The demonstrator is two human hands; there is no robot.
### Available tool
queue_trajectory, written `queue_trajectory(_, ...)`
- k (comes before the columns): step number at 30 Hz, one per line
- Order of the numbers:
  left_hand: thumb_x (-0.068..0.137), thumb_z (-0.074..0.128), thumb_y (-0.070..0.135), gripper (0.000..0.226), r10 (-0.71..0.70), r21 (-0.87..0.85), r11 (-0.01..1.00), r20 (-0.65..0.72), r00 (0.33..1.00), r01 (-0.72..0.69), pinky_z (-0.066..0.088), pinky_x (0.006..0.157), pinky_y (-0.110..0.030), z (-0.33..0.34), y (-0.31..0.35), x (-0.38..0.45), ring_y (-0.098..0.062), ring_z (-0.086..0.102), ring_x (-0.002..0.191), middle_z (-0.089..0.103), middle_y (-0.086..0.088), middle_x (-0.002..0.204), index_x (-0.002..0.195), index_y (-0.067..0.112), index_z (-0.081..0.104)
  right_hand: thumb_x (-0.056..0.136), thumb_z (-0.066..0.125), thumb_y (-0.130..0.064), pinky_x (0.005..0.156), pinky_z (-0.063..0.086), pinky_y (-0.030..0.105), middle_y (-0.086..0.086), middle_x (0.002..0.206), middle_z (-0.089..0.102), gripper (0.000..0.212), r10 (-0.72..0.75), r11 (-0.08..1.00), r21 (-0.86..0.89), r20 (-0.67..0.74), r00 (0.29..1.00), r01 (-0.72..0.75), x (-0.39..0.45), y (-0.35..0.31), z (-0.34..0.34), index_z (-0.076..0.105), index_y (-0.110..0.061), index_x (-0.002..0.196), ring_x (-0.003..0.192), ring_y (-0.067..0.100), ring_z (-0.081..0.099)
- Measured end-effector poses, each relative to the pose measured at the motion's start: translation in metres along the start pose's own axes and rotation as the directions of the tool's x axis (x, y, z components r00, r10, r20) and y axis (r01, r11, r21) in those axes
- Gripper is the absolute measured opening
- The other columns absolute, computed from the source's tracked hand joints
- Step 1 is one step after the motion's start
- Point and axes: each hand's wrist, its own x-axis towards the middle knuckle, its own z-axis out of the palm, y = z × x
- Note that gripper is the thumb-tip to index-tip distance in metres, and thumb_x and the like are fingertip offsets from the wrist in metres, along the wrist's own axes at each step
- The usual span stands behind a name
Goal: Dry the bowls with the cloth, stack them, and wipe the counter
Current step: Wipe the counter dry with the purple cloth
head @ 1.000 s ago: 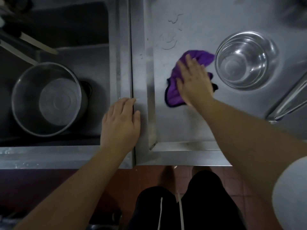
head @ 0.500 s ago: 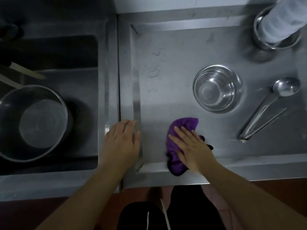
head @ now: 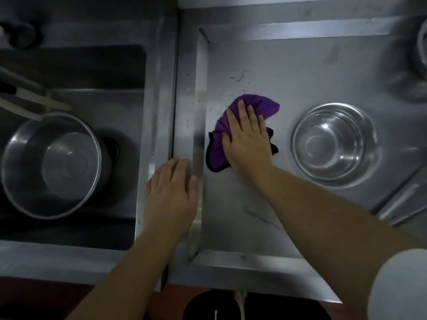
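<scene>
Stainless steel fills the frame: a sink basin (head: 76, 93) on the left holding a large metal pot (head: 53, 165), and a rimmed tabletop (head: 300, 65) on the right. At centre the right hand (head: 247, 139) lies flat, fingers (head: 241, 109) spread, pressing a purple cloth (head: 217, 144) onto the tabletop beside water droplets (head: 238, 76). Stacked steel bowls (head: 332, 142) sit just right of the cloth. The left hand (head: 171, 197) rests flat and empty on the sink's edge
</scene>
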Motion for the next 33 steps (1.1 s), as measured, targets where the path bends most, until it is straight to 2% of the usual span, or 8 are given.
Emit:
queue_trajectory(5, 0.107, 0.049, 0.038, 0.045, -0.064, -0.029, 0.998, -0.005, 0.998, 0.064, 0.029, 0.119, -0.040, -0.005, 0.012, 0.010, -0.018, 0.040, 0.145, 0.048, 0.002, 0.155, 0.150, 0.025, 0.051, 0.104, 0.039, -0.045, 0.130, 0.017, 0.055, 0.011, 0.174, 0.023, 0.066, -0.279, 0.960, -0.005, 0.076, 0.957, 0.280, -0.014, -0.013, 0.008, 0.032, -0.018, 0.165, 0.159, 0.034, 0.024)
queue_trajectory(9, 0.108, 0.046, 0.036, 0.042, -0.139, -0.106, 0.985, -0.042, 0.989, 0.134, 0.031, 0.117, -0.042, -0.004, 0.026, 0.024, -0.019, 0.041, 0.145, 0.050, 0.001, 0.155, 0.148, 0.022, 0.053, 0.106, 0.041, -0.048, 0.130, 0.018, 0.054, 0.002, 0.173, 0.027, 0.064, -0.705, 0.700, 0.056, 0.210, 0.677, 0.712, -0.058, 0.011, 0.016, 0.030, -0.027, 0.164, 0.158, 0.032, 0.026)
queue_trajectory(11, 0.109, 0.046, 0.033, 0.040, -0.186, -0.157, 0.972, -0.075, 0.980, 0.172, 0.031, 0.117, -0.041, -0.003, 0.031, 0.030, -0.018, 0.041, 0.144, 0.050, 0.002, 0.154, 0.147, 0.023, 0.053, 0.107, 0.044, -0.048, 0.131, 0.015, 0.052, -0.001, 0.174, 0.026, 0.062, -0.791, 0.594, 0.075, 0.233, 0.566, 0.801, -0.055, 0.019, 0.018, 0.031, -0.029, 0.165, 0.159, 0.030, 0.024)
queue_trajectory(13, 0.109, 0.046, 0.031, 0.038, -0.215, -0.197, 0.962, -0.110, 0.970, 0.191, 0.030, 0.118, -0.041, -0.003, 0.034, 0.034, -0.018, 0.041, 0.143, 0.051, 0.002, 0.153, 0.146, 0.022, 0.053, 0.106, 0.045, -0.048, 0.132, 0.011, 0.050, -0.002, 0.175, 0.023, 0.063, -0.816, 0.556, 0.081, 0.241, 0.525, 0.827, -0.033, 0.019, 0.016, 0.029, -0.030, 0.165, 0.160, 0.029, 0.022)
queue_trajectory(20, 0.106, 0.044, 0.034, 0.041, -0.275, -0.246, 0.943, -0.204, 0.940, 0.222, 0.033, 0.115, -0.044, -0.014, 0.033, 0.037, -0.020, 0.045, 0.141, 0.054, 0.002, 0.149, 0.144, 0.023, 0.056, 0.104, 0.042, -0.050, 0.128, 0.023, 0.055, 0.003, 0.175, 0.024, 0.062, -0.570, 0.820, 0.124, 0.085, 0.817, 0.559, 0.091, -0.015, -0.007, 0.041, -0.025, 0.161, 0.159, 0.032, 0.025)
queue_trajectory(24, 0.108, 0.048, 0.033, 0.038, -0.312, -0.249, 0.933, -0.201, 0.929, 0.259, 0.029, 0.114, -0.038, -0.018, 0.029, 0.031, -0.017, 0.044, 0.142, 0.053, 0.005, 0.149, 0.144, 0.026, 0.054, 0.105, 0.029, -0.055, 0.129, 0.019, 0.054, 0.005, 0.177, 0.013, 0.066, -0.361, 0.929, 0.127, 0.093, 0.928, 0.349, 0.159, -0.026, -0.020, 0.032, -0.024, 0.164, 0.159, 0.034, 0.022)
queue_trajectory(29, 0.107, 0.049, 0.031, 0.039, -0.329, -0.249, 0.926, -0.172, 0.929, 0.282, 0.032, 0.115, -0.044, -0.021, 0.031, 0.030, -0.021, 0.044, 0.142, 0.053, 0.002, 0.149, 0.145, 0.022, 0.055, 0.105, 0.032, -0.053, 0.129, 0.019, 0.056, 0.009, 0.176, 0.016, 0.066, -0.306, 0.944, 0.149, 0.072, 0.949, 0.294, 0.127, -0.038, -0.016, 0.031, -0.024, 0.164, 0.159, 0.037, 0.023)
queue_trajectory(33, 0.105, 0.040, 0.038, 0.046, -0.301, -0.246, 0.933, -0.131, 0.944, 0.263, 0.035, 0.119, -0.050, -0.017, 0.039, 0.039, -0.022, 0.044, 0.142, 0.053, 0.000, 0.150, 0.146, 0.021, 0.054, 0.105, 0.037, -0.052, 0.129, 0.019, 0.056, 0.007, 0.177, 0.012, 0.071, -0.563, 0.826, 0.069, 0.151, 0.813, 0.560, 0.032, -0.016, 0.002, 0.020, -0.023, 0.168, 0.160, 0.034, 0.019)
